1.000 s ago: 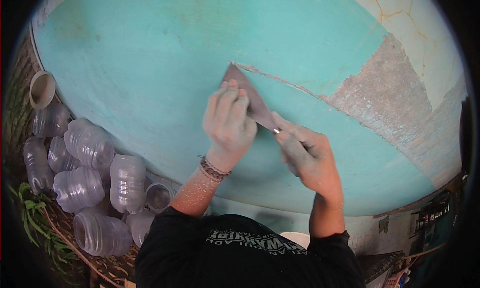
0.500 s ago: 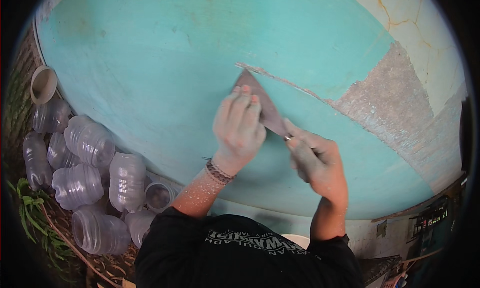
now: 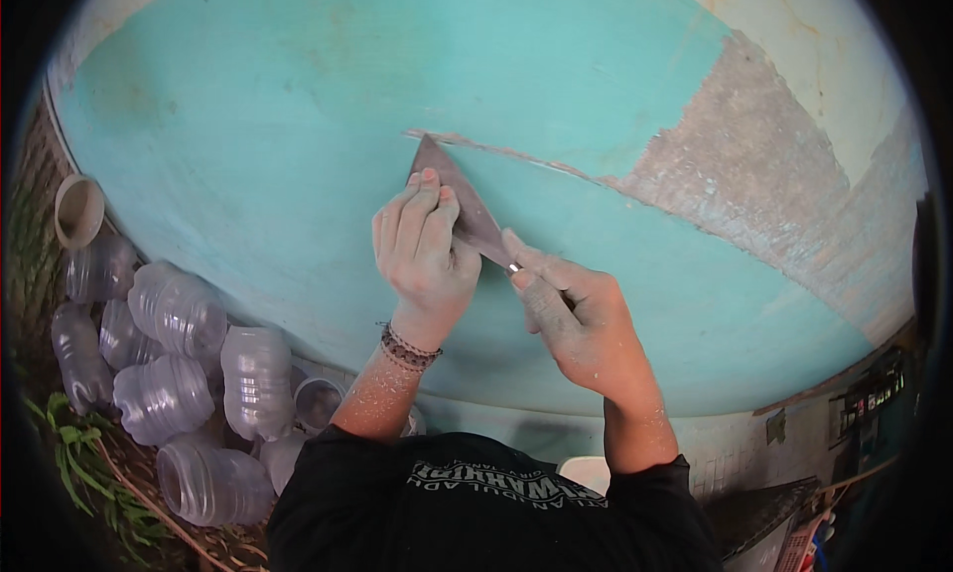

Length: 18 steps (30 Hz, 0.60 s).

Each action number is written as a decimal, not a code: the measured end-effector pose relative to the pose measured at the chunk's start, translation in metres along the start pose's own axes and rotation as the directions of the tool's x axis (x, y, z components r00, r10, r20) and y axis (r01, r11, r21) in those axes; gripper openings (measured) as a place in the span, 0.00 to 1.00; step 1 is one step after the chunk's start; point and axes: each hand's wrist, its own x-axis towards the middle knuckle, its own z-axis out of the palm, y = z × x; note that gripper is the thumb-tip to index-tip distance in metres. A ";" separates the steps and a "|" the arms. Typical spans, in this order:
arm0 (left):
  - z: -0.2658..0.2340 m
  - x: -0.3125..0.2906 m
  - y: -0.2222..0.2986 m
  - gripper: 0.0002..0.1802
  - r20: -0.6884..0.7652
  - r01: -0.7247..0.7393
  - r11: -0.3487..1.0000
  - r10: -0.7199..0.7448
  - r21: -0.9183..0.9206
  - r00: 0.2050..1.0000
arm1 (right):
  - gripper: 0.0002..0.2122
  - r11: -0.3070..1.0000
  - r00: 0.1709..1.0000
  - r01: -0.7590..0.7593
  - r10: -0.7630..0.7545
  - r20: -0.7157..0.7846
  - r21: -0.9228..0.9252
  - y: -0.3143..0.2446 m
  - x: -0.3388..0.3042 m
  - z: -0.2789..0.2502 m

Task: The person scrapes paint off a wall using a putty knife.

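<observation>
A metal scraper with a dusty, tapering blade lies against the turquoise wall. My right hand is closed around its handle, most of which is hidden in the fist. My left hand presses on the blade, its fingers together and bent over the face; its thumb is largely hidden. The blade's upper corner touches a thin scraped line in the paint. That line runs right into a rough grey patch where the paint is off. Pale dust covers both hands, and a braided bracelet circles my left wrist.
Several cut clear plastic bottles are heaped at the wall's foot on the left, beside a pale round container and a green plant. A white container shows partly behind my torso. Yellowish cracks mark the upper right wall.
The view has shifted, so the wall and both hands appear farther left. Against the scraped line, the scraper's corner has barely moved. Both hands keep their hold.
</observation>
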 end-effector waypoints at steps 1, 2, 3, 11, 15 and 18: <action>0.000 -0.002 -0.001 0.15 0.034 -0.085 0.996 0.085 0.003 0.996 | 0.15 0.999 1.000 -0.020 0.020 0.001 -0.032 0.002 -0.001 -0.001; 0.003 -0.006 0.004 0.15 0.074 -0.080 0.996 0.083 -0.042 0.994 | 0.15 0.998 0.999 -0.017 0.019 0.030 -0.057 0.001 -0.004 -0.008; 0.004 -0.010 0.009 0.14 0.073 -0.113 0.989 0.120 -0.094 0.990 | 0.15 0.997 0.999 -0.039 0.040 0.004 -0.062 0.001 -0.008 -0.013; 0.009 -0.014 0.029 0.13 0.113 -0.072 0.981 0.094 -0.183 0.989 | 0.15 0.996 0.996 -0.026 0.018 -0.089 -0.089 0.002 -0.039 -0.016; 0.020 -0.020 0.049 0.11 0.132 -0.086 0.974 0.116 -0.211 0.984 | 0.15 0.990 0.985 -0.135 0.129 -0.116 -0.046 0.009 -0.045 -0.042; 0.030 -0.023 0.057 0.12 0.132 -0.153 0.974 0.175 -0.166 0.976 | 0.16 0.969 0.962 -0.217 0.232 -0.141 0.116 0.013 -0.054 -0.053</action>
